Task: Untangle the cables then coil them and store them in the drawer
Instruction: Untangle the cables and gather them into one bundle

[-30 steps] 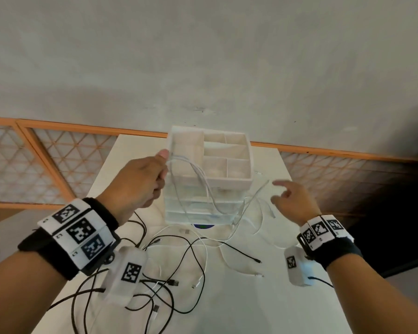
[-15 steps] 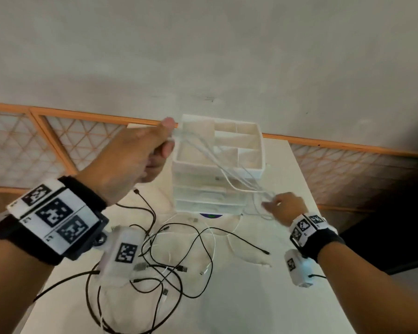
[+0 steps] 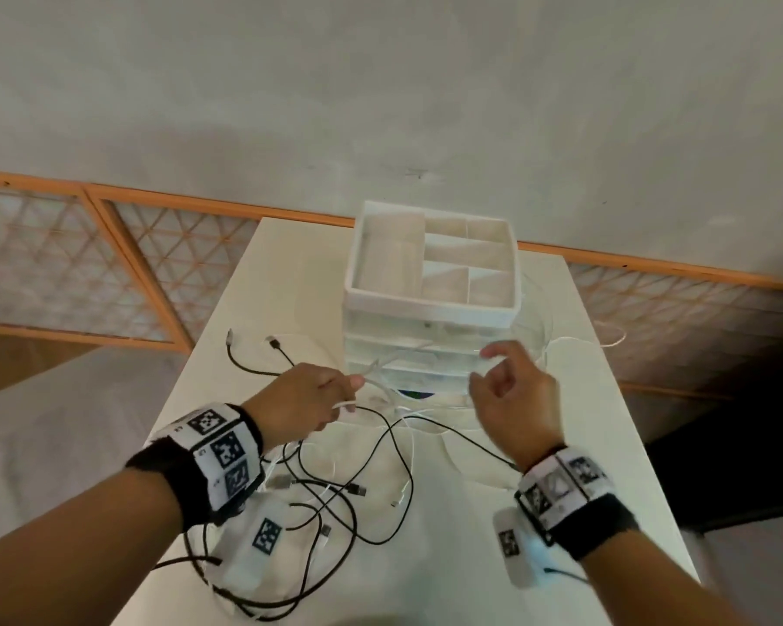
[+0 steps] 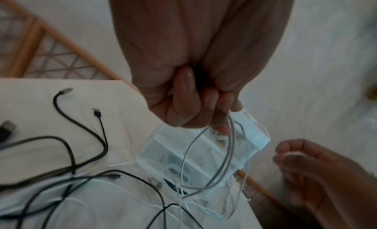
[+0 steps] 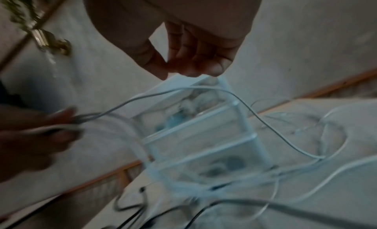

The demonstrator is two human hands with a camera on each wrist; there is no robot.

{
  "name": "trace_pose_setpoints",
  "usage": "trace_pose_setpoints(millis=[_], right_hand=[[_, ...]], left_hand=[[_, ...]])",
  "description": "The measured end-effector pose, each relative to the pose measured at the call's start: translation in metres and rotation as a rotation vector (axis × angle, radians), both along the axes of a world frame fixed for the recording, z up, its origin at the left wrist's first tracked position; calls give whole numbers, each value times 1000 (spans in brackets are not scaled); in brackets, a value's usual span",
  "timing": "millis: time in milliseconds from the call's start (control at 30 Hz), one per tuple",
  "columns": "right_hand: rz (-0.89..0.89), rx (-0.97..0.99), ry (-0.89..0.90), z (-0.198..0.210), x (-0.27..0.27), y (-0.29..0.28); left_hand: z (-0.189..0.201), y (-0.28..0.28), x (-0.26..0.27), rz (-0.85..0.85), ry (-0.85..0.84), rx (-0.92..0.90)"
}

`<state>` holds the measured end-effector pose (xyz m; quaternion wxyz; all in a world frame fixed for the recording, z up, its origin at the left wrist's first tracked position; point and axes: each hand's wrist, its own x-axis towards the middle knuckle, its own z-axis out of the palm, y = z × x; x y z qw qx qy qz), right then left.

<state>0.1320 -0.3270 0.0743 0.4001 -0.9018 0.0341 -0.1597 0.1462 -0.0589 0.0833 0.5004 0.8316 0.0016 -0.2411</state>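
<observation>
The left hand (image 3: pixel 304 402) pinches the white cable (image 4: pixel 206 161); the right hand (image 3: pixel 509 397) hangs loose, empty; it should coil slowly.

- The white cable (image 3: pixel 383 375) you are working on hangs in loose loops from your left hand (image 3: pixel 300 402), at about 6 o'clock from the drawer unit's front; part of it trails past the unit toward 3 o'clock.
- The black cables (image 3: pixel 335 485) lie tangled on the table at 6 to 7 o'clock from the unit, with two plug ends stretched out at 9 o'clock.
- The drawer unit (image 3: pixel 430 309) stands upright at the table's 12 o'clock end: white frame, clear drawers all shut, an open divided tray on top.
</observation>
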Motion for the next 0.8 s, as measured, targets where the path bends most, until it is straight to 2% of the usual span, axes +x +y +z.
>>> trace_pose_setpoints(millis=[67,167,233,300,400,533,600,700,800], right_hand=[[213,44,109,-18,-17,28],[561,-137,430,-51,-37,55],[651,-269,567,-69,-49,69],[630,-422,573,-82,-57,86],[492,-511,536,-96,-55,109],[457,-596,624,-111,-45,122],[465,-637,644,-112,-43,121],[438,-523,643,-99,-34,111],[349,-271,472,-55,-16,92]], left_hand=[[8,-4,-4,30,62,-127],[15,-2,-7,45,96,-215],[11,2,-9,42,140,-220],[4,6,-13,30,184,-191],[-6,11,-19,63,207,-136],[-10,14,-23,237,96,-26],[-12,16,-24,289,97,-40],[-13,22,-26,315,161,-123],[-13,31,-26,333,177,-157]])
